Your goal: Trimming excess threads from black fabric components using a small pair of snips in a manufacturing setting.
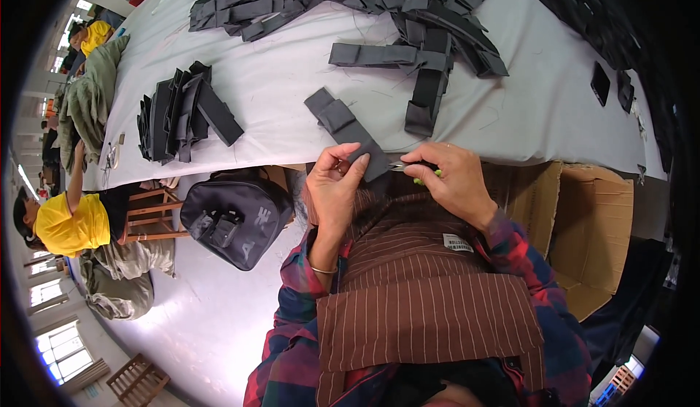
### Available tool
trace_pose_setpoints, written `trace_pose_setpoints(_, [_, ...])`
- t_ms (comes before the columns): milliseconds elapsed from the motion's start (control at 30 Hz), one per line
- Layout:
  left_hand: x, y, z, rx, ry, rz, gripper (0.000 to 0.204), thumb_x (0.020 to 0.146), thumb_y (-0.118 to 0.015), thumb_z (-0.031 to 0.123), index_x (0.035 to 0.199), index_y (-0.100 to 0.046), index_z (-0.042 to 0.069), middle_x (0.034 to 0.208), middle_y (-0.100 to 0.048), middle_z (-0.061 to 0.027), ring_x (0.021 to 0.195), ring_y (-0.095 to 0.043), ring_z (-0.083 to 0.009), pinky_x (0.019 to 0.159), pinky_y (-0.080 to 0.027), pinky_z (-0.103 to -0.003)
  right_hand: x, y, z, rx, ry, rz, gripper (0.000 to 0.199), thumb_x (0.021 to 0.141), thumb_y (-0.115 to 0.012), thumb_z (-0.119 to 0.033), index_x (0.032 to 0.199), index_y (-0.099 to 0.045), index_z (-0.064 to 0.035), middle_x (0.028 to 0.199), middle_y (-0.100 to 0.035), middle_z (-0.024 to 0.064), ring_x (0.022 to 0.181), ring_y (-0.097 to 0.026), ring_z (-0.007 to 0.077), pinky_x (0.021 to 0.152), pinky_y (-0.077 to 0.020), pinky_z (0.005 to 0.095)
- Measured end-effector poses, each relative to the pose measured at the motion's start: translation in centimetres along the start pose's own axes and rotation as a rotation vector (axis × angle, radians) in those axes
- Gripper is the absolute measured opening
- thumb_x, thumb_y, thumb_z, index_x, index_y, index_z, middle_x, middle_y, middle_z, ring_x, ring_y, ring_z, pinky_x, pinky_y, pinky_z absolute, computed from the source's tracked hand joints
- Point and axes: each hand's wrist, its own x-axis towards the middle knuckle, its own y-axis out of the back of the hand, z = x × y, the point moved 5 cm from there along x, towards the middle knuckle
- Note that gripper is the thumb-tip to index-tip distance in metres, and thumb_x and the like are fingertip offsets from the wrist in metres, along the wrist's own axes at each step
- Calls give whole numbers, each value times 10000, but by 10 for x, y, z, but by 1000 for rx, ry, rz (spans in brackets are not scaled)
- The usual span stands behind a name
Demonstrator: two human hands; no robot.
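left hand (334, 182) pinches grey strap (348, 131) at table edge (240, 161) | right hand (450, 177) grips green-handled snips (417, 172) | bare cloth beyond

Strap (348, 131) dark grey, same as pile (408, 13) and stack (182, 112). Table (292, 79) cover pale grey-white. Apron (426, 290) brown with thin pale stripes. Sleeves (292, 319) plaid, red, navy and green. Snips (417, 172) silver with lime-green handle. Bag (237, 217) black with grey marks. Box (583, 225) tan cardboard. Co-worker's shirt (69, 221) yellow. Floor (219, 319) pale grey.
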Motion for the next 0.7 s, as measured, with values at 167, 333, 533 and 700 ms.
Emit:
trace_pose_setpoints(167, [-1, 0, 0, 28, -89, -32, 246, 810, -705, -91, 1035, -652, -6, 789, -534, 63, 649, -413, 10, 587, -324, -137, 2, -2, -2, -36, 62, 41, 123, 803, -699, -145, 891, -687, -60, 794, -669, 85, 733, -623, 276, 647, -477, 353])
trace_pose_setpoints(333, [-1, -1, -1, 31, -80, -34, 248, 807, -706, -95, 1032, -651, -4, 788, -525, 66, 647, -411, 10, 583, -320, -137, 4, -1, 0, -69, 116, 33, 98, 796, -702, -142, 859, -683, -69, 773, -664, 73, 694, -605, 266, 638, -462, 346])
trace_pose_setpoints(533, [0, -2, 0, 41, -119, -37, 253, 806, -704, -99, 1033, -648, -4, 793, -521, 62, 650, -421, 6, 586, -327, -136, 3, 3, 5, -36, 67, 66, 101, 782, -717, -133, 855, -679, -75, 740, -655, 66, 699, -606, 252, 640, -458, 343])
trace_pose_setpoints(700, [0, -4, 2, 37, -127, -45, 255, 806, -704, -98, 1037, -645, -6, 794, -523, 59, 659, -434, 4, 590, -333, -136, 4, 4, 2, 8, 56, 31, 123, 774, -727, -137, 864, -676, -70, 766, -661, 65, 714, -609, 253, 641, -458, 341])
